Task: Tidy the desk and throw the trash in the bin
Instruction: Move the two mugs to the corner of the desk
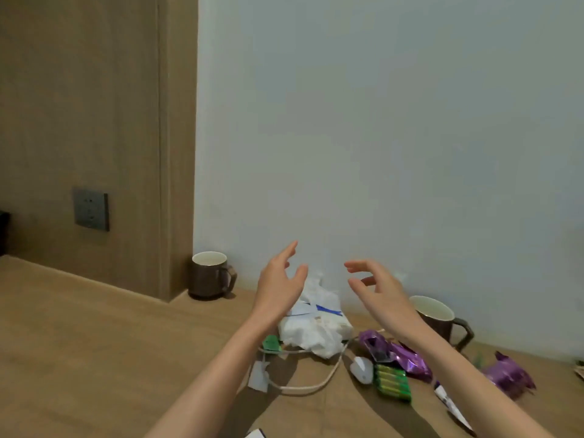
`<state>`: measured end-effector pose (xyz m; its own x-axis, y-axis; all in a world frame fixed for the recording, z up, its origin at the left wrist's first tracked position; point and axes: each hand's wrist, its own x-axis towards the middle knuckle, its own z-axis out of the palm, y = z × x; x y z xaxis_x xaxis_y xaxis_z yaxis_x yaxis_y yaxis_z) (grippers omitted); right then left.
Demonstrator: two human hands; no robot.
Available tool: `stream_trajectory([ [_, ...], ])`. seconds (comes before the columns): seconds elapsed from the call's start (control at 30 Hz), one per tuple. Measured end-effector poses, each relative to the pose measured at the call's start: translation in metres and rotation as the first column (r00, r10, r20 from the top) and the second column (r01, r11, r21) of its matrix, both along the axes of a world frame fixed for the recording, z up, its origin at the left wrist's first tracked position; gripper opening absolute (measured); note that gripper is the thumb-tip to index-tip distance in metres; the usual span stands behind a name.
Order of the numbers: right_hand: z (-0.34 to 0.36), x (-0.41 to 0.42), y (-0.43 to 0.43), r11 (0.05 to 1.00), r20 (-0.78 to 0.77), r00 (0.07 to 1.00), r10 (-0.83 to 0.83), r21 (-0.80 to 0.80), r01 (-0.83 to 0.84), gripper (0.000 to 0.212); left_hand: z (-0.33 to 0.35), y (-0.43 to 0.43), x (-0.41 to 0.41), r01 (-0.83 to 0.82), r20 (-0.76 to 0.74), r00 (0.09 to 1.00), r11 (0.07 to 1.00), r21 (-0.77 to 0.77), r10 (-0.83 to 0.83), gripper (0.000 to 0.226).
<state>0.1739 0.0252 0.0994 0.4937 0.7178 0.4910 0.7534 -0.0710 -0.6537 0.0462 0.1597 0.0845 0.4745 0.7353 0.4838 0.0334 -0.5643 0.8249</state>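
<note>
Hovering apart, both hands empty, left hand and right hand spread above crumpled tissues on desk

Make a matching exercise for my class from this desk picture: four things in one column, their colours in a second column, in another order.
Column A:
1. mug by the wooden panel
2. pack of batteries
3. snack wrapper beside the batteries
4. crumpled tissue pile

Column B:
a. purple
b. white
c. brown
d. green

Pairs: 1-c; 2-d; 3-a; 4-b
</note>
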Motion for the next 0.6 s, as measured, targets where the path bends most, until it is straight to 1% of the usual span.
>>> stream_trajectory([
  [0.07,-0.001,0.017,-0.033,0.998,0.003,0.998,-0.058,0.009,0.058,0.026,0.001,-0.026,0.021,0.062,-0.019,0.998,0.998,0.004,-0.062,0.052],
  [0.17,-0.006,0.044,-0.076,0.988,0.006,0.988,-0.155,0.023,0.154,0.026,-0.001,-0.060,0.051,0.171,-0.055,0.983,0.985,-0.031,-0.172,0.054],
  [0.3,-0.019,0.081,-0.117,0.960,-0.019,0.960,-0.280,0.006,0.280,0.028,-0.013,-0.093,0.092,0.278,-0.153,0.942,0.949,-0.146,-0.300,0.065],
  [0.43,-0.035,0.112,-0.132,0.938,-0.108,0.933,-0.344,-0.089,0.336,0.032,-0.029,-0.105,0.122,0.291,-0.225,0.910,0.923,-0.250,-0.348,0.077],
  [0.5,-0.043,0.125,-0.132,0.929,-0.138,0.923,-0.359,-0.148,0.340,0.034,-0.038,-0.106,0.133,0.278,-0.264,0.900,0.923,-0.266,-0.347,0.081],
  [0.6,-0.050,0.144,-0.127,0.919,-0.176,0.914,-0.367,-0.220,0.327,0.038,-0.048,-0.105,0.150,0.284,-0.280,0.889,0.917,-0.281,-0.361,0.081],
])
